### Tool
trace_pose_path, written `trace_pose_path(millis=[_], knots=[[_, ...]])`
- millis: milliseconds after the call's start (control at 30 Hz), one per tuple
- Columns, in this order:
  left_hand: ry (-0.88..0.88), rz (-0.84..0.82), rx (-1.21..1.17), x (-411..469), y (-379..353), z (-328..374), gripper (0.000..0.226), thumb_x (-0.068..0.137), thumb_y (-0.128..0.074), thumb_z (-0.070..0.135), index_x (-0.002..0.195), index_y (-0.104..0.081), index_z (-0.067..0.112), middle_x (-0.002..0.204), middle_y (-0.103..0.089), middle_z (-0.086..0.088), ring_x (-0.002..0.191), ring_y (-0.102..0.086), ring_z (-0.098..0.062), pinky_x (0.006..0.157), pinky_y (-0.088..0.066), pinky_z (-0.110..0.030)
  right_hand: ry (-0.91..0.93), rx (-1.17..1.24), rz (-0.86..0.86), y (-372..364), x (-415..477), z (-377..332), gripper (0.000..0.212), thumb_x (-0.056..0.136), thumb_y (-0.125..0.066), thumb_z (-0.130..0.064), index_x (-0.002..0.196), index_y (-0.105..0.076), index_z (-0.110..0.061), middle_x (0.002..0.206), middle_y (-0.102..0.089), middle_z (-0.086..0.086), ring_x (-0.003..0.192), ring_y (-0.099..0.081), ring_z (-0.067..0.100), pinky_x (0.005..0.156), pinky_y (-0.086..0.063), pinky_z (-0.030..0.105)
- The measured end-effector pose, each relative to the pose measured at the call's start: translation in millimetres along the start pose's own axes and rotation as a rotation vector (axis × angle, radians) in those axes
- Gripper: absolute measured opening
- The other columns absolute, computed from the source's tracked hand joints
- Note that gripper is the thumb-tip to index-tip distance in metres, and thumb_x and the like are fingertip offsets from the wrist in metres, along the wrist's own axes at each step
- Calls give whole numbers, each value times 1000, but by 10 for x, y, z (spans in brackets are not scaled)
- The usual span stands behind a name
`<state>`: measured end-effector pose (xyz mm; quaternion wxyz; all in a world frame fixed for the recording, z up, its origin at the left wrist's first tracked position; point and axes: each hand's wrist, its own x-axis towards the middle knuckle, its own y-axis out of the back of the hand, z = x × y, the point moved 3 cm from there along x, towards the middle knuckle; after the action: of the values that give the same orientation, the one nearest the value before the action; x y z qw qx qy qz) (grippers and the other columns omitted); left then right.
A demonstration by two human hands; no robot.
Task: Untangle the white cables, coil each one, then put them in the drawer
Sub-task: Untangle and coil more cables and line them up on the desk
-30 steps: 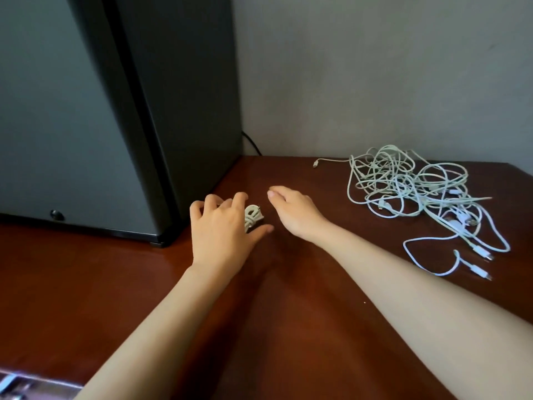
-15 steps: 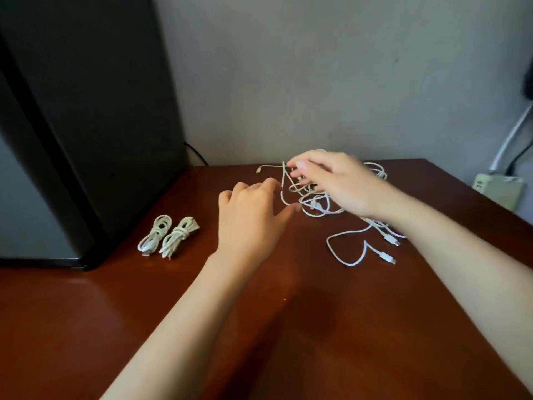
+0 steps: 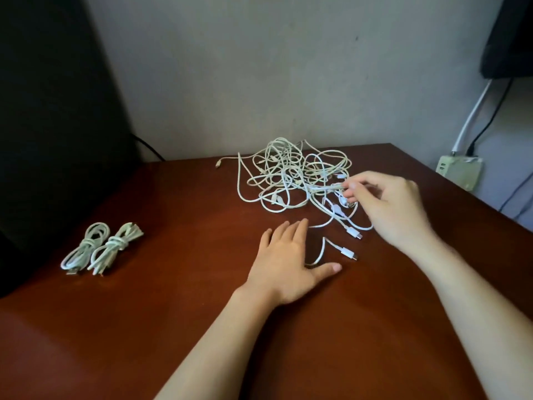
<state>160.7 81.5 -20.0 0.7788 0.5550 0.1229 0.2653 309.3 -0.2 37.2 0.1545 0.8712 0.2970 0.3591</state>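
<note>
A loose tangle of white cables is seen heaped toward the back of a glossy, reddish-brown wooden desk, its thin round strands looped over one another. At the tangle's right edge a strand is pinched between the thumb and curled fingers of the right hand, which is slightly blurred. Two plug-tipped ends are trailed out of the heap toward the near side, one curving just beside the thumb of the left hand. That hand is laid palm down on the desk, its fingers straight and released, with nothing held. Well apart to the left, two coiled cables are laid side by side, each wound into a long oval and knotted round its middle. Behind them a dark, smooth-sided cabinet is stood against a pale matte wall, and a cream socket box is seen beyond the desk's right edge.
</note>
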Motion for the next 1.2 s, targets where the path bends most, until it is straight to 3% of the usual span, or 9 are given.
trace_pose_path(millis=[167,300,433,567,700,800,1000,1100,1200], knots=[[-59,189,-96,66,-9,-46,44,101,-42,23,143,-38,14,128,-47,-5,117,-38,-24,105,-29,-32,56,-309,-125,-52,-53,108,19,91,-58,-20,105,-69,-22,95,-70,-4,89,-65,18,81,-53,40],[-59,294,-302,64,-1,-105,22,101,-43,17,112,-61,12,105,-52,-4,103,-44,-22,92,-31,-23,81,-481,-275,-155,-111,130,31,92,-57,-25,123,-59,-22,114,-65,-3,105,-58,21,85,-49,37],[-34,457,-574,21,106,-151,19,100,-43,9,89,-57,15,88,-55,4,88,-52,-14,78,-36,-12,46,-424,-325,-215,-161,50,38,96,-48,-35,133,-50,-25,122,-61,-3,109,-59,22,90,-49,42],[29,564,-957,-1,181,-225,22,101,-39,27,87,-55,22,91,-66,-1,85,-65,-11,79,-48,-26,59,-391,-357,-246,-211,-6,45,96,-42,-43,140,-38,-32,125,-57,-7,110,-57,21,91,-48,43],[19,601,-1382,-12,306,-228,26,103,-39,15,83,-56,17,107,-66,-17,107,-65,-24,95,-49,-37,62,-392,-408,-327,-248,56,52,96,-48,-37,145,-29,-35,127,-55,-11,109,-57,14,92,-47,40],[-69,470,-1579,-37,403,-142,26,102,-33,10,84,-51,12,110,-69,-7,109,-64,-21,91,-51,-30,-2,-176,-354,-402,-242,57,49,98,-47,-22,145,-33,-28,115,-60,-5,99,-59,12,89,-44,28],[-279,177,-1595,-83,451,-48,15,95,-43,18,82,-46,11,104,-73,-2,100,-69,-18,88,-52,-26,-555,903,-186,-417,-209,-76,20,102,-41,-19,114,-54,-12,99,-67,13,77,-67,19,74,-55,27],[-279,45,-1526,-81,393,-19,15,88,-45,18,78,-53,11,105,-65,-20,96,-68,-24,81,-54,-26,-621,1066,-228,-362,-198,-83,20,94,-53,-17,113,-57,-9,101,-68,19,82,-67,26,76,-56,32],[-335,-88,-1349,-131,333,31,17,92,-41,13,81,-52,4,89,-71,-6,89,-67,-15,79,-51,-20,-664,1070,-323,-352,-239,-114,30,89,-54,-12,118,-56,-3,96,-65,21,66,-69,25,53,-55,26]])
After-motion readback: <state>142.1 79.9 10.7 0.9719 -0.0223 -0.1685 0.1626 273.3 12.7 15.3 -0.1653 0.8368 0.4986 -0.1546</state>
